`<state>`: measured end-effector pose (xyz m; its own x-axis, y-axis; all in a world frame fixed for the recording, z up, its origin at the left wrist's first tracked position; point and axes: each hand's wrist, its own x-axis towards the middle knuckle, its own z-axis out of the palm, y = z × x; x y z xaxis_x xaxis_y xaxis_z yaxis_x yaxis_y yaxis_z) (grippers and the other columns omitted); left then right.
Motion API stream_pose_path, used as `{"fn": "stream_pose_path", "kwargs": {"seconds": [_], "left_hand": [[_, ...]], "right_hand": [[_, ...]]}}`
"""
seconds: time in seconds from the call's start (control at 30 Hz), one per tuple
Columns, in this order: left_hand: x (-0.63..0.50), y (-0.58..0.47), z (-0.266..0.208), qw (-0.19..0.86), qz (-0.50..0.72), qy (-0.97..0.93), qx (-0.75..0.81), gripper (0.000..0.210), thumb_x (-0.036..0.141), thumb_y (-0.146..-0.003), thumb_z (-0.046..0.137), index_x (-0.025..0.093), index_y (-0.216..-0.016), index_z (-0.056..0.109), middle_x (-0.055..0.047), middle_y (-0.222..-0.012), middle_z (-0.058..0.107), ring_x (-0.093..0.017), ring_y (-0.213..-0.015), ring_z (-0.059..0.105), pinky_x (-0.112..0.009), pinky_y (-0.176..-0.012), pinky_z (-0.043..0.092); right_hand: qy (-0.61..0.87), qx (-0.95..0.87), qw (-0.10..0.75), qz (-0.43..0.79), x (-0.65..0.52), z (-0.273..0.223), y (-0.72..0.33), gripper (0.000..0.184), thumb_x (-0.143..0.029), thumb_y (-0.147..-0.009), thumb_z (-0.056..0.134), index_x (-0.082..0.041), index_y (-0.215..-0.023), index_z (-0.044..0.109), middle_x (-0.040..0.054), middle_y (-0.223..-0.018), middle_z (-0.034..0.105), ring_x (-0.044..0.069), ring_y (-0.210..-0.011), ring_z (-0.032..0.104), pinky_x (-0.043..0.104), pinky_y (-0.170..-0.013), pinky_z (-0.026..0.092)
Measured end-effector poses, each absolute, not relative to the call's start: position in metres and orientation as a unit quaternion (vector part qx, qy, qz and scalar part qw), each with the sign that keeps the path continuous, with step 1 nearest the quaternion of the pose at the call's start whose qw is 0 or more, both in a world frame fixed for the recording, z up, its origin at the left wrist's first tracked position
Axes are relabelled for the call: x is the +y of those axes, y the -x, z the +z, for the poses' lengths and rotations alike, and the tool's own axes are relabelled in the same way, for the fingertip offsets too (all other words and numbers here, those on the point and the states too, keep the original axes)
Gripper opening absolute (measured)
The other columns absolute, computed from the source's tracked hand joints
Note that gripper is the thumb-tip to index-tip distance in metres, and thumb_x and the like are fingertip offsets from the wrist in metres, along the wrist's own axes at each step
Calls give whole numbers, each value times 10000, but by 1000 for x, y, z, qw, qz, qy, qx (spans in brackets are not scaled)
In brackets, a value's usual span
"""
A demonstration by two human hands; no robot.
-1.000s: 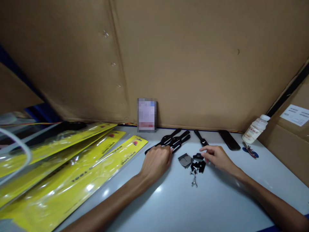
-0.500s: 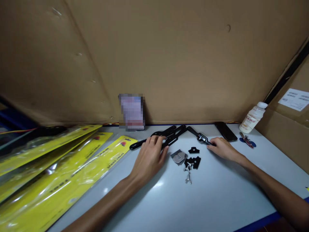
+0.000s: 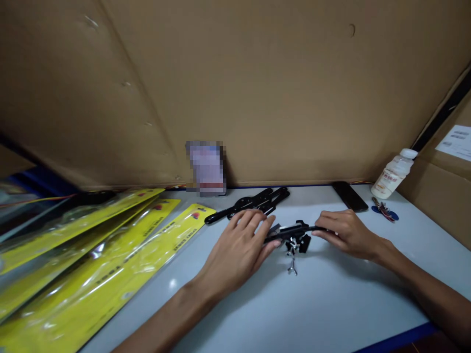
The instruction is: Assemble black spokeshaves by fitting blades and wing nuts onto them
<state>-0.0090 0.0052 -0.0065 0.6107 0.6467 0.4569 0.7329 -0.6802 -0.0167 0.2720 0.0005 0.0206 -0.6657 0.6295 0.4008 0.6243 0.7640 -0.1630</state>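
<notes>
A black spokeshave body is held up between my hands, a little above the table. My right hand is closed on its right handle. My left hand has its fingers and thumb around the left end, hiding that handle. Under the tool lie silver wing screws and a black metal plate, partly covered. A grey blade piece shows just behind the tool's left part. Beyond my left hand, more black spokeshave bodies lie in an overlapping pile.
Yellow blister-pack cards cover the left side of the table. A phone, a bottle and a bunch of keys sit at the back right. A blurred card leans on the cardboard wall.
My right hand has brought the spokeshave body toward me and turned it level. My left hand has left the pile, moved right and taken the other end.
</notes>
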Motion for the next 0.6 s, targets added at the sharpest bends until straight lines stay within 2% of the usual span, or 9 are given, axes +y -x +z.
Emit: {"fn": "stream_pose_path", "kwargs": {"seconds": [0.1, 0.23, 0.33, 0.43, 0.5, 0.6], "left_hand": [[7, 10, -8, -3, -112, 916, -386, 453, 470, -1027, 324, 163, -1029, 657, -112, -936, 701, -290, -921, 627, -433, -806, 490], [6, 8, -12, -118, -82, 908, -395, 437, 435, -1041, 303, 179, -888, 623, -60, -791, 692, -191, -672, 625, -307, -615, 423], [1, 4, -12, -140, -129, 880, -435, 438, 394, -1046, 270, 185, -847, 599, -19, -637, 636, -152, -546, 558, -287, -557, 348], [-6, -3, -12, -155, -196, 847, -469, 440, 377, -1045, 244, 191, -812, 568, -1, -588, 586, -135, -504, 497, -284, -545, 323], [-10, -8, -14, -177, -224, 833, -475, 419, 359, -1042, 248, 190, -817, 559, 0, -595, 586, -135, -508, 499, -282, -544, 321], [-15, -15, -17, -201, -238, 823, -475, 401, 347, -1043, 245, 184, -871, 569, -5, -611, 608, -141, -518, 534, -275, -534, 324]], "right_hand": [[321, -920, 223, -13, -3, 19, -269, 323, -340, -1041, 447, -191, -837, 647, 9, -724, 602, 110, -578, 489, 261, -553, 336], [328, -910, 252, 19, -2, 16, -269, 293, -355, -1016, 494, -208, -808, 639, 3, -694, 602, 110, -557, 490, 265, -529, 349], [410, -822, 385, 87, -3, 13, -264, 187, -407, -948, 599, -221, -929, 603, 20, -814, 645, 116, -589, 544, 264, -540, 420], [524, -639, 521, 212, -6, 13, -255, 310, -486, -891, 647, -238, -984, 487, 17, -907, 624, 96, -548, 540, 234, -459, 411], [549, -574, 504, 340, -11, 12, -248, 361, -534, -868, 657, -238, -932, 460, -11, -832, 594, 75, -493, 488, 197, -389, 332], [526, -546, 359, 545, -21, 6, -237, 392, -567, -852, 667, -206, -843, 515, -32, -672, 547, 62, -459, 440, 160, -362, 249]]}}
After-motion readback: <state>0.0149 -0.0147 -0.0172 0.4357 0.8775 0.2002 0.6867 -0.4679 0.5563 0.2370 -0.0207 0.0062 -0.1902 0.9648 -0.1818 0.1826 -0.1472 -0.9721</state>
